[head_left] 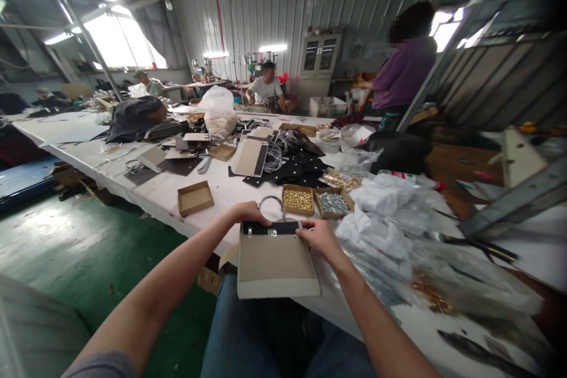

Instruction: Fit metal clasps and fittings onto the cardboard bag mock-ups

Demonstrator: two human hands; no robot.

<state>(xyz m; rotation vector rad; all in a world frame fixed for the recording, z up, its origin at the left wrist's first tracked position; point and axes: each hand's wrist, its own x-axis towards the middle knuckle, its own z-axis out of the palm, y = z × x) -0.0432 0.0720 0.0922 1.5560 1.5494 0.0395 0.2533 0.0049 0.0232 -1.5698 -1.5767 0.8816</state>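
A beige bag panel (277, 258) with a black strip along its far edge lies over the table's near edge, above my lap. A small metal clasp piece (272, 233) sits midway on the strip, with another metal fitting at its left. From the far edge rises a looped handle (275, 202). My left hand (251, 213) is closed on the panel's far left edge, thumb on top. At the strip's right end my right hand (319, 236) pinches the panel's corner; whether a small part is between the fingertips I cannot tell.
Beyond the hands stand a box of gold-coloured rivets (297, 199), a box of silver-coloured hardware (333, 203) and a cardboard tray (195, 198). Black pieces (295, 170) and beige panels (250, 156) lie farther back. Plastic bags (390, 218) crowd the right. Several people are around the table.
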